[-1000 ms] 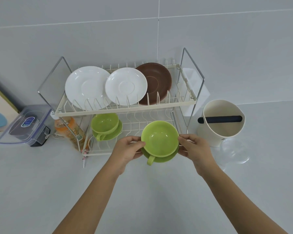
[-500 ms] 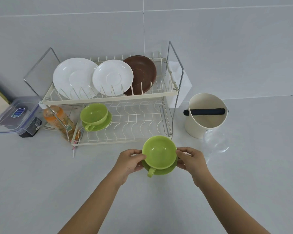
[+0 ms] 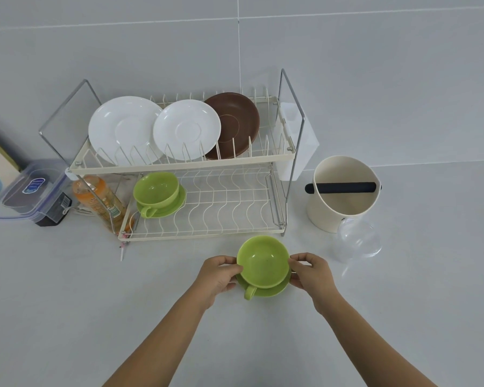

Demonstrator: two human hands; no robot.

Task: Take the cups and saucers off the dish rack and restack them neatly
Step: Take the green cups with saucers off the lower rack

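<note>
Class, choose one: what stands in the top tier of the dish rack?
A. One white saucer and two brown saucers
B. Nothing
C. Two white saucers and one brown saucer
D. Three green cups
C: the top tier of the dish rack holds two white saucers and one brown saucer, all upright.

A lime-green cup (image 3: 263, 261) sat on a matching green saucer (image 3: 274, 291); a second green cup and saucer (image 3: 158, 195) were the same shade. The cream wire dish rack (image 3: 196, 163) carried two plain white saucers (image 3: 125, 129) and one brown saucer (image 3: 235, 121). The counter (image 3: 67, 303) was pale grey.
</note>
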